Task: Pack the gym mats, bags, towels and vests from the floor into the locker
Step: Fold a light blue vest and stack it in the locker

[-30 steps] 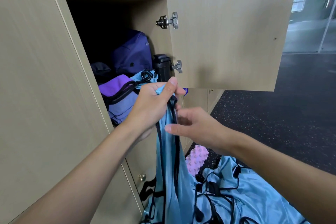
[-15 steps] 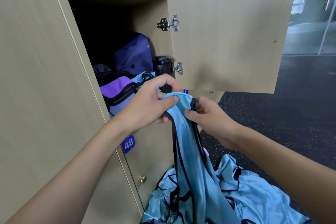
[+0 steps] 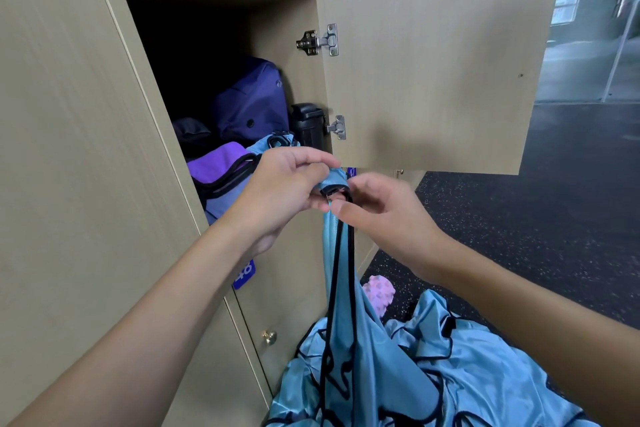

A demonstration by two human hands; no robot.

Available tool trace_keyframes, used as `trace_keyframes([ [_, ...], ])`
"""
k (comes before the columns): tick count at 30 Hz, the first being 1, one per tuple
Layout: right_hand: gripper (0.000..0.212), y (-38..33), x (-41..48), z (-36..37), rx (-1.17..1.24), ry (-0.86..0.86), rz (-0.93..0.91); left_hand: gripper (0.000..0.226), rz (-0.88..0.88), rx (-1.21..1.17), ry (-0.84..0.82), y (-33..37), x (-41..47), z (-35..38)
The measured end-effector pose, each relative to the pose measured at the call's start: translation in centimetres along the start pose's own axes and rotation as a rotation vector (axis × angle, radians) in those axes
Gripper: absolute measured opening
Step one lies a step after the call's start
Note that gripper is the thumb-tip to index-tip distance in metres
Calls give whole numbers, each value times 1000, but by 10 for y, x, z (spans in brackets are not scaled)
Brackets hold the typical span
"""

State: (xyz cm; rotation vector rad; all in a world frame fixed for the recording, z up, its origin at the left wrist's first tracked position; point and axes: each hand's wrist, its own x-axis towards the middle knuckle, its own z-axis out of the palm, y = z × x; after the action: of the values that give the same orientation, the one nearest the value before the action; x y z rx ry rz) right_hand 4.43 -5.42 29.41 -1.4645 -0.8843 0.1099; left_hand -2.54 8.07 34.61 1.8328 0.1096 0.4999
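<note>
Vest [image 3: 337, 253] top now bunched tighter between both hands than before.

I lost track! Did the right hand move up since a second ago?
Yes. The right hand rose toward the lower hinge, meeting the left hand on the blue vest.

Both hands [image 3: 332, 198] pinching blue vest [image 3: 349, 340]
</note>
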Motion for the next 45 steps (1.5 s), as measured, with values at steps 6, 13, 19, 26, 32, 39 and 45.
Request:
trace_keyframes([
  [6, 11, 3, 2, -1, -144, -27, 0, 21, 63, 160, 8, -2, 1, -1],
  [13, 28, -3, 2, -1, -44, -4, 43, 23, 91, 131, 75, 0, 0, -1],
  [19, 10, -1, 5, -4, -153, 6, -17, 25, 86, 159, -23, 2, -4, -7],
  [26, 19, -9, 14, -13, -26, 160, 18, 14, 113, 253, -131, -1, -1, -24],
  [32, 14, -9, 11, -9, 43, 106, 19, 22, 171, 265, -49, -7, 0, -10],
  [39, 17, 8, 8, -12, -136, -119, 154, 32, 200, -3, 236, -3, 3, -7],
  [45, 24, 10, -3, -12, -364, -290, 174, 24, 237, -325, 325, 13, 3, -13],
])
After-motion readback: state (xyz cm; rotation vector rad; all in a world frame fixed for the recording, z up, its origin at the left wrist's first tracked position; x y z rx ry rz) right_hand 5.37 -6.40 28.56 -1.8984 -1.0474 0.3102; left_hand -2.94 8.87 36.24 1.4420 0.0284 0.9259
